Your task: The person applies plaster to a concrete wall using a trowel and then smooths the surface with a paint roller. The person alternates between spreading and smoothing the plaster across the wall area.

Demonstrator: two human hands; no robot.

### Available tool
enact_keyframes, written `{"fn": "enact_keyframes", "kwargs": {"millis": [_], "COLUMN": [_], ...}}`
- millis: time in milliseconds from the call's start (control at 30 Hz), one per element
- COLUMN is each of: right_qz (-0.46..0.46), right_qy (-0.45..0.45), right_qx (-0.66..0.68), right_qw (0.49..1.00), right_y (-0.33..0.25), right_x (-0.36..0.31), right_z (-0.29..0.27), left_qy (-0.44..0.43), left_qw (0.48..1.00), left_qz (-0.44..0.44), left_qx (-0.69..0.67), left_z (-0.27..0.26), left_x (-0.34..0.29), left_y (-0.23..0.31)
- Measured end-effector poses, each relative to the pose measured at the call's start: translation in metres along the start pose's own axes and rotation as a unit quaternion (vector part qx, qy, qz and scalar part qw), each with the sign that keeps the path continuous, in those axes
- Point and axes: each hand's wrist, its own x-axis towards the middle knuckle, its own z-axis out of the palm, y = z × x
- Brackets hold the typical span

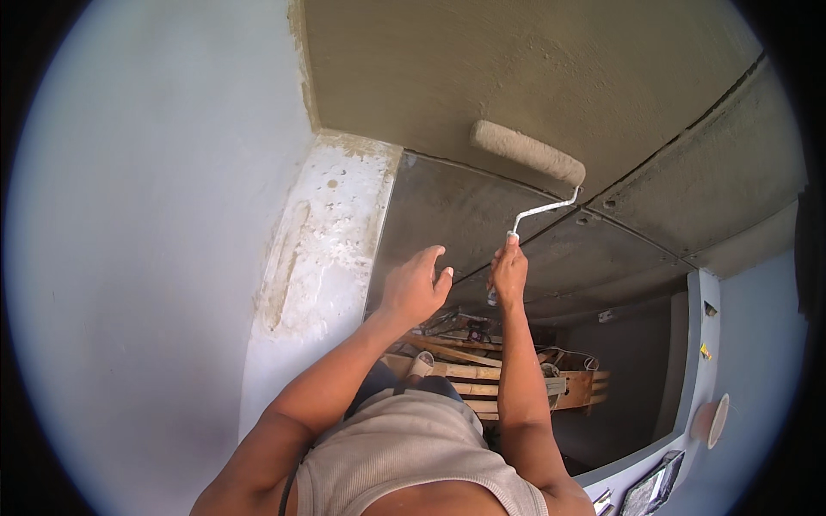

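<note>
My right hand (508,272) is wrapped round the handle of a paint roller, thumb along its upper end. From there a bent white wire frame runs up to the roller's fuzzy beige sleeve (529,153), which lies against or close before the brown coated upper panel (533,69); whether it touches I cannot tell. Left of the roller, my left hand (416,284) is raised with nothing in it, fingers bent and apart from the thumb. Behind both hands are darker grey panels (447,202) with seams between them.
A pale wall (155,215) stands on the left, bordered by a white strip with patchy stains (331,215). Below are bamboo poles and planks (469,372) with my foot on them, and cables. At the right are a white ledge (699,344), a round pinkish-white object (710,421) and a dark-framed item (652,486).
</note>
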Motion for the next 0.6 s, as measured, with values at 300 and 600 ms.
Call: {"fn": "enact_keyframes", "kwargs": {"millis": [300,600], "right_qz": [0.103,-0.081], "right_qy": [-0.071,-0.024], "right_qx": [0.027,-0.058], "right_qw": [0.992,0.995], "right_y": [0.067,0.044], "right_x": [-0.052,-0.037], "right_z": [0.018,0.088], "left_qy": [-0.008,-0.185], "left_qw": [0.999,0.974], "left_qz": [0.025,-0.05], "left_qx": [0.035,0.125], "left_z": [0.019,0.01], "left_x": [-0.004,-0.003], "left_y": [-0.016,-0.017]}}
